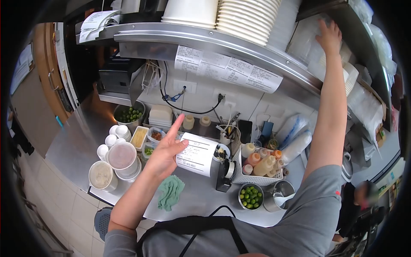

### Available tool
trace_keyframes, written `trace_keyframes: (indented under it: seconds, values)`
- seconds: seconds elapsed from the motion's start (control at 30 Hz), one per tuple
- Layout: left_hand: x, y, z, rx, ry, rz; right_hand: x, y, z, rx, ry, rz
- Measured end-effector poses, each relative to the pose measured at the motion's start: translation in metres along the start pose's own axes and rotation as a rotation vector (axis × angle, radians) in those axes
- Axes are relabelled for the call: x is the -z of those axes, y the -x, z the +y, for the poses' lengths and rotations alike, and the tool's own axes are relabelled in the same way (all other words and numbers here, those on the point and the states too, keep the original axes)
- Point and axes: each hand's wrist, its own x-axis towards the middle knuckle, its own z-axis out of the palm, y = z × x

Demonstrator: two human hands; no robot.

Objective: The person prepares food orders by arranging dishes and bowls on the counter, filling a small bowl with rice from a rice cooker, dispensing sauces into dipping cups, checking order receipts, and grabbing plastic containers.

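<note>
My left hand (166,153) is raised over the counter with its index finger stretched out. Between the thumb and the folded fingers it grips a printed receipt (198,155). Up at the right, my right hand (329,37) reaches onto the shelf, fingers spread, against clear plastic packs (304,43). Whether its fingertips have hold of any of the plastic cannot be made out. Below the left hand lies a crumpled green cloth (171,192), and a black tape dispenser (224,176) stands near the receipt.
Stacked white tubs (246,21) stand on the metal shelf (167,34), with order slips (227,68) hanging from its edge. On the counter are lidded containers (122,155), a basket (257,180) of sauce bottles, and a bowl of green limes (251,197). Another person (359,201) is at the right.
</note>
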Motion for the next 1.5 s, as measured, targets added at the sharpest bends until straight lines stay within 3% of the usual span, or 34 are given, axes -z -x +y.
trace_keyframes:
  seconds: [0.07,0.17,0.27,0.4,0.47,0.53,0.57,0.63,0.67,0.73,0.77,0.8,0.87,0.9,0.93,0.97,1.0,1.07,1.2,1.33,1.4,1.43,1.5]
  values:
    - [-0.002,0.003,0.002,-0.031,-0.029,-0.038,0.003,0.004,0.006,-0.081,-0.056,0.186]
    - [-0.004,0.009,0.012,0.104,-0.066,-0.03,0.042,0.02,0.002,-0.141,-0.085,0.245]
    - [-0.012,0.018,0.023,0.03,-0.072,-0.036,0.12,0.048,-0.019,-0.223,-0.262,0.305]
    - [-0.02,0.023,0.034,-0.088,0.003,-0.18,0.25,0.098,-0.083,0.061,-0.754,0.557]
    - [-0.026,0.03,0.045,-0.074,0.089,-0.259,0.297,0.125,-0.121,0.293,-0.94,0.433]
    - [-0.03,0.042,0.061,-0.168,0.304,-0.288,0.321,0.142,-0.163,0.452,-1.055,0.585]
    - [-0.022,0.049,0.064,-0.17,0.303,-0.291,0.33,0.148,-0.176,0.54,-1.053,0.577]
    - [0.002,0.067,0.07,-0.434,0.516,-0.265,0.339,0.152,-0.195,0.637,-1.151,0.532]
    - [0.013,0.077,0.073,-0.433,0.512,-0.263,0.342,0.148,-0.2,0.675,-1.215,0.509]
    - [0.034,0.094,0.078,-0.532,0.382,-0.119,0.338,0.109,-0.198,0.617,-1.364,0.409]
    - [0.041,0.104,0.08,-0.539,0.385,-0.114,0.324,0.074,-0.196,0.554,-1.317,0.518]
    - [0.046,0.115,0.082,-0.534,0.327,0.0,0.311,0.043,-0.188,0.214,-1.333,0.409]
    - [0.058,0.133,0.08,-0.527,0.271,0.117,0.24,-0.043,-0.163,0.087,-1.011,0.613]
    - [0.065,0.139,0.075,-0.505,0.24,0.146,0.219,-0.064,-0.152,-0.094,-0.899,0.626]
    - [0.073,0.145,0.07,-0.481,0.208,0.175,0.203,-0.079,-0.146,-0.24,-0.875,0.433]
    - [0.08,0.151,0.066,-0.483,0.208,0.179,0.178,-0.091,-0.147,-0.3,-0.763,0.482]
    - [0.088,0.155,0.061,-0.465,0.209,0.198,0.169,-0.1,-0.142,-0.3,-0.767,0.482]
    - [0.097,0.165,0.059,-0.443,0.211,0.22,0.16,-0.109,-0.138,-0.28,-1.111,0.168]
    - [0.103,0.174,0.059,-0.437,0.177,0.268,0.261,-0.076,-0.111,-0.208,-1.228,0.282]
    - [0.106,0.173,0.057,-0.44,0.217,0.246,0.29,-0.081,-0.091,-0.118,-1.217,0.171]
    - [0.107,0.171,0.053,-0.424,0.217,0.238,0.299,-0.085,-0.08,-0.073,-1.203,0.216]
    - [0.107,0.171,0.051,-0.414,0.215,0.231,0.305,-0.083,-0.077,-0.097,-1.062,0.359]
    - [0.107,0.171,0.048,-0.402,0.22,0.229,0.31,-0.074,-0.073,-0.103,-1.099,0.475]
